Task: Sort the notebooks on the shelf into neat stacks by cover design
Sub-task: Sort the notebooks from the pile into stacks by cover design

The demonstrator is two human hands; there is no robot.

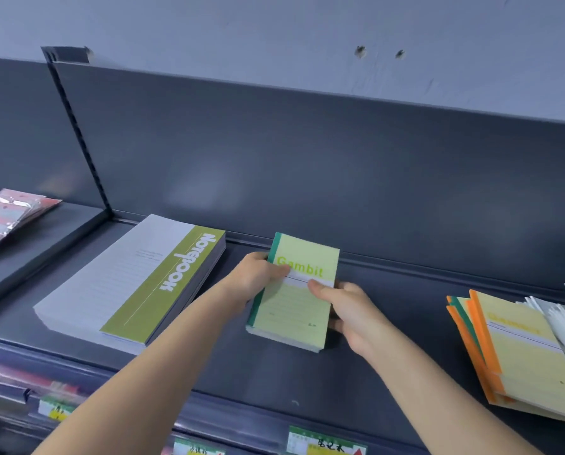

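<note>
head view: left hand (258,277) and right hand (350,307) pinch the small stack of pale green paper notebooks with dark green spines (299,303) between them, thumbs on the cover and fingers curled round the side edges, probably to square the stack. its near edge sits on the dark grey metal shelf (389,339). left of the fingers lies the olive-banded grey notebook stack (133,280). right of them lie the fanned orange-spined yellow notebooks (517,353), judged unsorted.

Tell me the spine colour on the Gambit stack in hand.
Green, on the Gambit stack; clearest in the head view.
</note>
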